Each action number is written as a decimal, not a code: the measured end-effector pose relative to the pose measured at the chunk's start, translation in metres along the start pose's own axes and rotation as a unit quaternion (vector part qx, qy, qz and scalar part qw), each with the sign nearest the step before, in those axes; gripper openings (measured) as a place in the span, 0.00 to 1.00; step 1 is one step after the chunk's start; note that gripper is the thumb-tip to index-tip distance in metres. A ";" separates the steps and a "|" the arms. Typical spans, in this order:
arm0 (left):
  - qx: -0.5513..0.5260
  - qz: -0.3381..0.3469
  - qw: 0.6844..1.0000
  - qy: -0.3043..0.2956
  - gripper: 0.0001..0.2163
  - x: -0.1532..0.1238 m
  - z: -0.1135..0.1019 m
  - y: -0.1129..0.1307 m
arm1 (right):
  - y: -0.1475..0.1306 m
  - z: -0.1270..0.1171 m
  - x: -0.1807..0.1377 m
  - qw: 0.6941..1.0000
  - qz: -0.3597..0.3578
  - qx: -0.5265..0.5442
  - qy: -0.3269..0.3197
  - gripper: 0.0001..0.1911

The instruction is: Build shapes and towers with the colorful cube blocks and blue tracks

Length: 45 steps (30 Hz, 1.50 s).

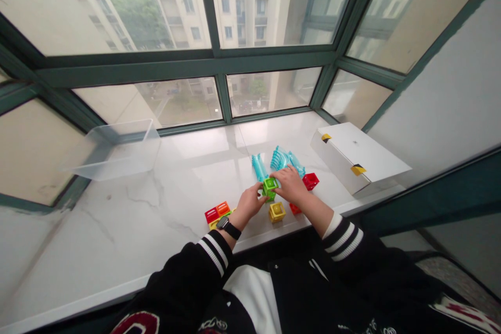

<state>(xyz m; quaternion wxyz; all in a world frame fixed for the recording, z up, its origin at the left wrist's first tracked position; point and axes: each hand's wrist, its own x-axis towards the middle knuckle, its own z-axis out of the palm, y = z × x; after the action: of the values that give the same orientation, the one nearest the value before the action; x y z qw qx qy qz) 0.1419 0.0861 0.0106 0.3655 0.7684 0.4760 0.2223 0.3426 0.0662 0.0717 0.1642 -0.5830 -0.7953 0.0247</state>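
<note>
Between my two hands is a green toy block [270,186], hollow with an open frame. My left hand [250,202] grips it from the left, its fingertips on the block's side. From the right, the thumb and fingers of my right hand [289,182] close on the same block. Just in front of it stands a yellow cube block [276,212]. Blue translucent track pieces [280,158] lie behind my hands. A red block [310,181] sits right of my right hand, and an orange-red block [295,209] is partly covered by my right forearm.
Red, orange and yellow blocks [217,212] lie beside my left wrist, partly hidden by it. A clear plastic bin [117,154] stands at the left, near the window. At the right is a white box [356,156] with yellow-black tabs. The marble sill's front edge runs close to my body.
</note>
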 end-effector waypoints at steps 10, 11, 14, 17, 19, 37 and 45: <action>-0.063 0.042 0.997 0.030 0.20 0.001 0.000 -0.003 | 0.000 0.001 0.000 1.000 -0.005 -0.006 0.001 0.19; -0.070 0.043 0.996 0.033 0.19 0.002 0.001 -0.004 | 0.000 0.001 -0.001 1.000 -0.005 -0.005 0.000 0.19; -0.087 0.045 0.995 0.035 0.19 0.003 0.003 -0.008 | -0.001 0.000 -0.001 1.000 -0.004 -0.002 -0.002 0.19; -0.092 0.053 0.994 0.034 0.19 0.002 0.004 -0.011 | -0.001 0.000 -0.001 1.000 -0.002 -0.001 -0.002 0.19; -0.091 0.059 0.994 0.033 0.19 0.002 0.004 -0.012 | -0.001 0.001 0.000 1.000 -0.001 -0.001 -0.004 0.19; -0.036 0.075 0.995 0.047 0.20 -0.001 -0.022 -0.019 | 0.001 0.005 -0.001 1.000 0.002 -0.011 -0.006 0.18; 0.006 -0.005 0.987 0.159 0.13 -0.069 -0.111 -0.070 | 0.004 0.012 -0.004 1.000 0.001 0.000 0.007 0.18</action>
<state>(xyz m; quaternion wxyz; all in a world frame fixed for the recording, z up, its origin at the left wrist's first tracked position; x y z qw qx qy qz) -0.0060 0.0828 0.0273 0.2822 0.7229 0.5332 0.3369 0.3443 0.0653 0.0588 0.1694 -0.5843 -0.7934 0.0212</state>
